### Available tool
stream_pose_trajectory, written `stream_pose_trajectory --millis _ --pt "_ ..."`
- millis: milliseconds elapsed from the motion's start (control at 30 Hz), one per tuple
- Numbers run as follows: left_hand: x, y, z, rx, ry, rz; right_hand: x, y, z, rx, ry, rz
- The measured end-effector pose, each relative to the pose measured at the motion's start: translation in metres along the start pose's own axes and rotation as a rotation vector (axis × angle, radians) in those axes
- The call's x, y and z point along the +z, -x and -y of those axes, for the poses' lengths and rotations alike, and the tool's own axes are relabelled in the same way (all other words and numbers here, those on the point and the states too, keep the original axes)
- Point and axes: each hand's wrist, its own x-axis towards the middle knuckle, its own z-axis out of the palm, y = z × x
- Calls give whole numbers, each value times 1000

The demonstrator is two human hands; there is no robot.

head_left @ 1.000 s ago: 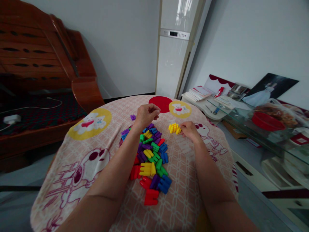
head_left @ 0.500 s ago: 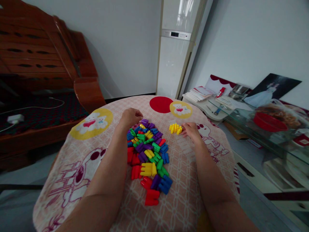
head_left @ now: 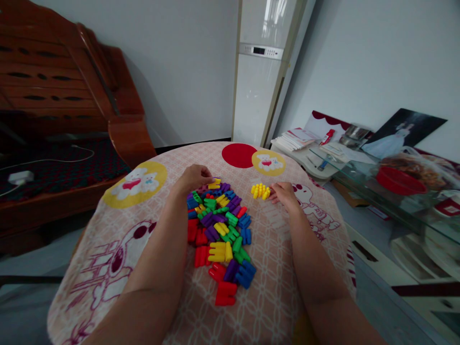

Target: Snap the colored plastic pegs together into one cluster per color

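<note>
At the far end of a pile of colourful plastic building blocks, my left hand pinches a yellow building block between thumb and fingers. Several yellow blocks joined in a row lie on the cloth to the right of the pile. My right hand rests at the right end of that row, fingers loosely extended and the tips at or just beside it; whether they touch it I cannot tell. The pile mixes red, blue, green, purple and yellow pieces, and my left forearm hides its left edge.
A patterned cloth covers the round table. To the right stands a glass-topped stand with papers, a red bowl and a photo. A wooden bench is on the left, a tall white air conditioner behind.
My left hand has taken a yellow block from the far end of the pile and raised it slightly. My right hand and the joined yellow row have stayed put.
</note>
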Motion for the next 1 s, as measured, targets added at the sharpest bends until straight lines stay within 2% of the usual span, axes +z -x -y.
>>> stream_pose_trajectory --millis 100,167,300,367,433,533,633,733,867,1000 --pt "6 1 -11 87 189 -31 1 0 0 -4 -10 -5" --pt "17 3 -23 155 281 6 1 1 1 -11 -7 -26" --pt "49 9 -51 234 282 143 -5 5 9 -91 23 -183" --pt "67 13 -64 262 255 183 -9 9 16 -153 -17 -207" --pt "83 17 -72 293 237 201 -13 13 23 -217 -83 -126" --pt "100 21 -79 344 267 217 -15 22 35 -301 -153 92" --pt "108 22 -80 379 364 207 -13 31 44 -342 -178 246" --pt "109 23 -81 369 443 204 -12 36 50 -338 -205 286" --pt "108 26 -84 336 360 181 -16 40 54 -216 -152 217" --pt "106 27 -85 338 249 178 -19 40 53 -57 162 88"
